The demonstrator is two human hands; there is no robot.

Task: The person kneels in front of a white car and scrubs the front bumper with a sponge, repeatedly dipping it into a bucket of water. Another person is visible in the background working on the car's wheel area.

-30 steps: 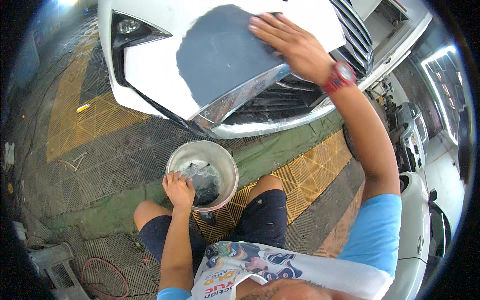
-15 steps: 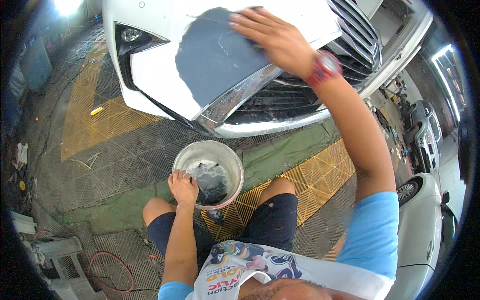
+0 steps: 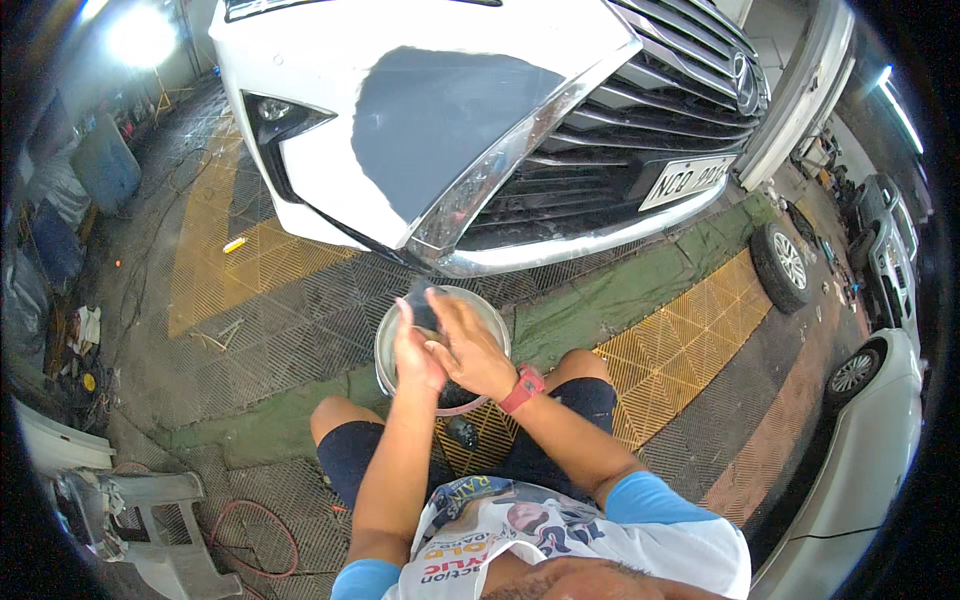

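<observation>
Both my hands are together over a pale bucket (image 3: 497,322). A dark grey piece of sandpaper (image 3: 422,303) is pressed between them, its top end showing above the fingers. My left hand (image 3: 414,352) holds it from the left with the fingers pointing up. My right hand (image 3: 472,345), with a red watch (image 3: 523,388) at the wrist, lies against it from the right. The hands hide much of the bucket's inside. Beyond the bucket stands the white front bumper (image 3: 310,160) of a car, with a smooth dark grey patch (image 3: 440,130) beside the grille (image 3: 610,140).
A green cloth strip (image 3: 560,310) crosses the black and yellow floor tiles. A loose wheel (image 3: 780,266) and a parked silver car (image 3: 865,430) are at the right. At the lower left are a grey plastic stool (image 3: 165,515) and a red hose (image 3: 292,540).
My right hand has left the grey patch and come down to the bucket. My left hand has moved off the bucket's rim, and the two now meet around the sandpaper.
</observation>
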